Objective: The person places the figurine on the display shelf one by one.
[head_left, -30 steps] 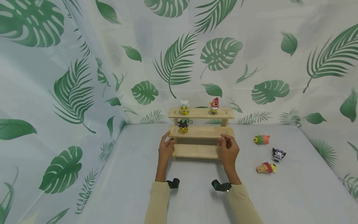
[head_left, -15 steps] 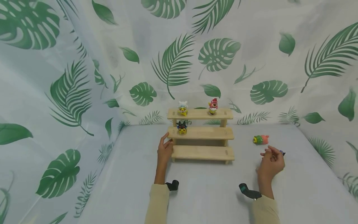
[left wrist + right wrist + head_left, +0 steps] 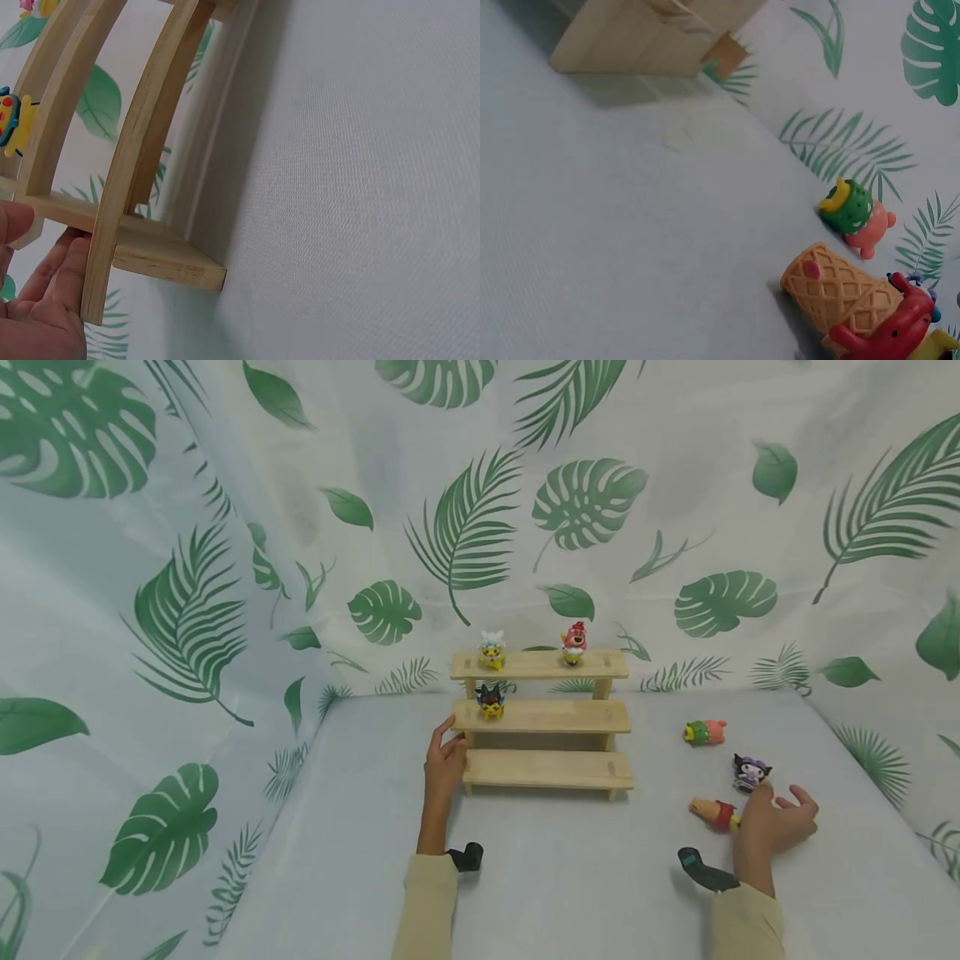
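A three-step wooden display shelf (image 3: 547,770) stands near the back wall. At its left end my left hand (image 3: 444,760) holds the side; in the left wrist view, the fingers (image 3: 69,274) reach in by the side panel. My right hand (image 3: 776,822) is over the right part of the table, fingers apart and holding nothing visible. Close beside it lies a waffle-cone figurine (image 3: 712,812) with a red and yellow top, partly covered by the hand. Just beyond the fingertips is a purple, black and white figurine (image 3: 750,772). The right wrist view shows the cone figurine (image 3: 840,292) but not the hand.
The top step carries a white-hatted yellow figurine (image 3: 492,650) and a red-and-pink one (image 3: 573,643). A dark-eared yellow figurine (image 3: 491,702) stands on the middle step's left. A green-and-pink figurine (image 3: 705,732) lies right of the shelf. Leaf-printed cloth walls (image 3: 450,435) enclose the table.
My right hand has left the shelf's right end and moved right to the loose figurines. It has turned and its fingers have spread. My left hand stays at the shelf's left side.
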A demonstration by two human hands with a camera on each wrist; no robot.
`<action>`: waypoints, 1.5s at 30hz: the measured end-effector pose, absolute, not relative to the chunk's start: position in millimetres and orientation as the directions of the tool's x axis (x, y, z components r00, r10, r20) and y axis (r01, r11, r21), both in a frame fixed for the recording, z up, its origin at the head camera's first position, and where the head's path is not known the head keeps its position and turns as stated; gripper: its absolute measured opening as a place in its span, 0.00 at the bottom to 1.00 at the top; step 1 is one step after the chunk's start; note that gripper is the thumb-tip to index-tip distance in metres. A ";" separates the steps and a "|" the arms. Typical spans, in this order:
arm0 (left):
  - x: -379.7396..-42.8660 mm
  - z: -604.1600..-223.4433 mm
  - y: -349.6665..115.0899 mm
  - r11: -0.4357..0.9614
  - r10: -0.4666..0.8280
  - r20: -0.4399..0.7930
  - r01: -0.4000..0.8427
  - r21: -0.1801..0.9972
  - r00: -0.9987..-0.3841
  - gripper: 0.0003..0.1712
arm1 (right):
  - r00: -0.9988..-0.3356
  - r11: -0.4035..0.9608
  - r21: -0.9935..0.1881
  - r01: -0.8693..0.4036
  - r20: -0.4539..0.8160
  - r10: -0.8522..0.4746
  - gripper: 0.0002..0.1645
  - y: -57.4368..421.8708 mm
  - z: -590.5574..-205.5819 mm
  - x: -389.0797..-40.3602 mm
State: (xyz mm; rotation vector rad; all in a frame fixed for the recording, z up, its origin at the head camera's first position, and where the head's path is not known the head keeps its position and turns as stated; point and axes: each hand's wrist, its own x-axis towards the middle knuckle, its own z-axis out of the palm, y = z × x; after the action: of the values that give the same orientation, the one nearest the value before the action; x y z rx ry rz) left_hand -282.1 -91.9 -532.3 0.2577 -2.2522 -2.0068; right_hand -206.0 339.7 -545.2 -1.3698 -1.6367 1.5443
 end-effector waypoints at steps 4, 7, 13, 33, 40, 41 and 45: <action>-284.3 -531.3 -92.0 0.112 -0.201 -0.022 -0.045 0.993 -0.979 0.28 | -0.427 -0.102 -0.909 0.405 -0.287 0.858 0.34 342.7 -544.5 -207.6; -284.6 -531.0 -91.9 0.111 -0.204 -0.017 -0.041 0.993 -0.979 0.28 | -0.472 -0.067 -0.896 0.440 -0.294 0.831 0.37 347.6 -543.0 -210.5; -284.1 -533.1 -91.9 0.113 -0.214 -0.039 -0.065 0.991 -0.976 0.28 | -0.536 -0.090 -0.895 0.438 -0.340 0.773 0.40 359.2 -540.3 -214.6; -283.5 -531.3 -92.2 0.093 -0.200 -0.034 -0.053 0.994 -0.979 0.28 | -0.679 -0.151 -0.867 0.474 -0.470 0.564 0.51 392.1 -543.8 -225.8; -283.7 -532.8 -93.0 0.101 -0.203 -0.031 -0.052 0.994 -0.979 0.28 | -0.665 -0.215 -0.844 0.492 -0.524 0.533 0.47 390.7 -541.5 -224.1; -283.9 -532.9 -93.1 0.103 -0.203 -0.030 -0.052 0.993 -0.979 0.28 | -0.658 -0.226 -0.839 0.496 -0.533 0.532 0.47 390.5 -541.9 -223.6; -284.8 -532.2 -92.9 0.113 -0.208 -0.036 -0.061 0.992 -0.978 0.28 | -0.648 -0.202 -0.839 0.505 -0.523 0.554 0.46 390.8 -543.0 -221.3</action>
State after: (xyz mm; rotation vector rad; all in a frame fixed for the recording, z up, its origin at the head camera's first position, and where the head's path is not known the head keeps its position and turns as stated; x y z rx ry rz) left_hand -284.8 -92.9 -532.2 0.2739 -2.2575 -2.0030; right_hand -221.3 390.8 -543.0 -1.3015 -1.9607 2.0248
